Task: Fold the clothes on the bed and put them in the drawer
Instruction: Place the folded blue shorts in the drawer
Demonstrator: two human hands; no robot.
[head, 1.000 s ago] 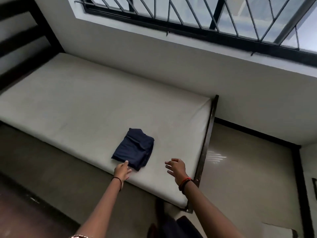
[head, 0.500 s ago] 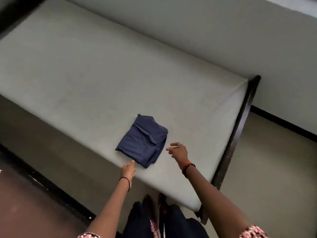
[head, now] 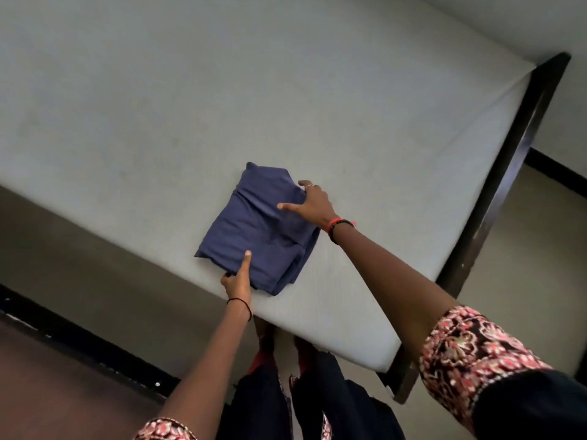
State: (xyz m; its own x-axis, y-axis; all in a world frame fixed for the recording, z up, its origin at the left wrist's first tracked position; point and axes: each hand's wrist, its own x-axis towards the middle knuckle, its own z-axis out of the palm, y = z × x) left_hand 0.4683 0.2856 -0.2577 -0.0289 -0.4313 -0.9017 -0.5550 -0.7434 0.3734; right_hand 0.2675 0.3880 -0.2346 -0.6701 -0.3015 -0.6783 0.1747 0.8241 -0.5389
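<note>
Now that both hands have come onto the garment (head: 263, 236), the reach is over and a pick-up looks to be starting. Nearest, patterned sleeves (head: 470, 354) frame the view.

The left hand (head: 237, 282) is at the garment's near edge. A moment ago it sat just short of that edge, touching nothing. Now its thumb lies on top of the fabric and its fingers tuck in at the edge below, so it pinches the layers.

The right hand (head: 317, 204) hovered apart from the garment on the right half a second ago. It now rests on the far right edge, thumb stretched flat across the top and fingers curled over the side, gripping there.

The garment is a navy square of several layers, lying close to the near edge of the bed (head: 317, 100), toward its right end. It has not left the mattress.

Beyond it the mattress runs bare to the far wall (head: 556, 14), with the dark frame (head: 505, 185) at the right end.

Folding seems done for this piece. No drawer is in view, so carrying it there is what remains. With only two edges held, the loose layers at the near right corner could slip open on lifting.
</note>
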